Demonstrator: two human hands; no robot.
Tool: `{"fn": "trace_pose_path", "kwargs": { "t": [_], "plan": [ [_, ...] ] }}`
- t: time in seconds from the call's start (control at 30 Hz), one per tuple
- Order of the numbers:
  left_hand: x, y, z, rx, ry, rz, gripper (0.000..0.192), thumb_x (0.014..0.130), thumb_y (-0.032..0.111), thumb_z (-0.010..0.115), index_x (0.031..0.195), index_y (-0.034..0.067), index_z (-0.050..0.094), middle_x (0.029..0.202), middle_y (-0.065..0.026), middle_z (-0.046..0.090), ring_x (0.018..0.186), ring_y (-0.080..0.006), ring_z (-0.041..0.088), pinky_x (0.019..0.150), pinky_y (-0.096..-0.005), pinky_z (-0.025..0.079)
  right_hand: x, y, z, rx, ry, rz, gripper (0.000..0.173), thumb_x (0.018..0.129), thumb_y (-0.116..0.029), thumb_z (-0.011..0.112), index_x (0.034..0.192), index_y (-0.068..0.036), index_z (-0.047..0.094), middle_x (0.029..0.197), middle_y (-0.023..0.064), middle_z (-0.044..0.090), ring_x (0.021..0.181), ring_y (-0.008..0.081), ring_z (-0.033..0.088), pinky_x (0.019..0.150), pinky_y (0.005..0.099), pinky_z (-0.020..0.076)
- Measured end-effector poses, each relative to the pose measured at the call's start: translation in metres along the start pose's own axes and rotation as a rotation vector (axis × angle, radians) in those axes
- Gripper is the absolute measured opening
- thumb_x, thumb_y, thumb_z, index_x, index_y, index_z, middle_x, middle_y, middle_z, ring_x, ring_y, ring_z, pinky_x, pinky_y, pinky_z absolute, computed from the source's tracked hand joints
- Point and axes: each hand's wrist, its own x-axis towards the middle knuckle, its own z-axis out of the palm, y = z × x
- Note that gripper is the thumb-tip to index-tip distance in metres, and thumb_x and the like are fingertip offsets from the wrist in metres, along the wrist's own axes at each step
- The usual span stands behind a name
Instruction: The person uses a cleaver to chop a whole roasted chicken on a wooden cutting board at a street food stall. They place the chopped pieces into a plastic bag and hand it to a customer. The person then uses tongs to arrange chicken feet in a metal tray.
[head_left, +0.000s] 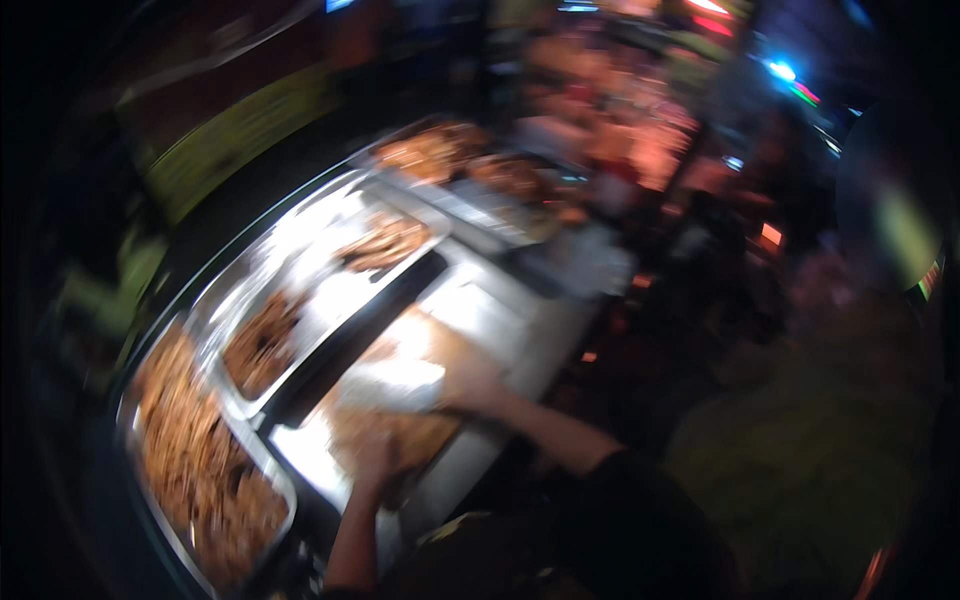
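Note:
The picture is heavily blurred. A brown board (431, 337) lies on a shiny metal surface before me, with a broad pale or metallic blade-like object (394, 384) over it. At that object's right end is my right hand (472, 386), which seems to hold it, though the blur hides the fingers. My left hand (375, 457) rests at the lower left part of the board; whether it holds anything cannot be told.
Left of the board, metal trays hold brown cooked food: a full tray (202, 457) and a partly filled tray (307, 289). More food (435, 154) lies at the far end. Someone in yellowish clothing (795, 457) is at the right.

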Motion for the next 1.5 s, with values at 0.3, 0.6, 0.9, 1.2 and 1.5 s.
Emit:
{"fn": "trace_pose_path", "kwargs": {
  "t": [0.3,0.6,0.9,1.2,1.5],
  "plan": [
    [-0.052,-0.001,-0.008,-0.036,0.205,-0.114,0.077,0.084,0.043,0.064,0.147,0.014,0.032,0.153,-0.019,0.026,0.139,-0.0449,0.025,0.105,-0.0699,0.023,-0.052,-0.029,0.013,-0.08,0.092,-0.435,0.055,0.078,-0.023,0.074,0.122,0.001,0.052,0.113,0.019,0.054,0.105,0.0371,0.052,0.089,0.0469,0.0427],
    [-0.071,0.0,-0.012,-0.008,0.12,-0.302,0.085,0.081,0.053,0.063,0.15,0.019,0.026,0.154,-0.0173,0.024,0.141,-0.0444,0.021,0.108,-0.07,0.016,-0.052,-0.017,0.041,-0.101,0.026,-0.416,0.05,0.083,-0.009,0.063,0.13,-0.002,0.049,0.114,0.0203,0.053,0.104,0.0396,0.051,0.088,0.048,0.0424],
    [-0.074,-0.036,-0.085,-0.267,0.956,-0.051,0.069,0.079,0.046,0.07,0.137,0.015,0.046,0.134,-0.0088,0.052,0.115,-0.0208,0.055,0.088,-0.0418,0.045,-0.058,-0.033,0.027,-0.113,0.043,-0.288,0.048,0.082,-0.007,0.064,0.127,-0.002,0.05,0.112,0.0183,0.053,0.107,0.0385,0.049,0.093,0.0479,0.0395],
    [-0.163,-0.226,-0.131,0.284,0.442,-0.907,0.102,0.063,0.07,0.071,0.148,0.032,0.03,0.149,-0.0066,0.037,0.138,-0.0339,0.03,0.108,-0.0661,0.019,-0.054,-0.047,0.033,-0.128,0.012,-0.214,0.052,0.079,-0.01,0.068,0.127,-0.003,0.048,0.112,0.0178,0.053,0.107,0.0377,0.049,0.093,0.0484,0.0389],
    [-0.092,-0.316,-0.12,0.384,0.069,-0.696,0.112,0.054,0.065,0.08,0.148,0.034,0.029,0.156,-0.0007,0.024,0.143,-0.0417,0.013,0.103,-0.0734,0.022,-0.02,-0.118,-0.003,-0.08,0.112,-0.362,0.058,0.076,-0.01,0.071,0.129,-0.002,0.05,0.105,0.0179,0.054,0.1,0.0359,0.052,0.086,0.046,0.0421]
  ]
}}
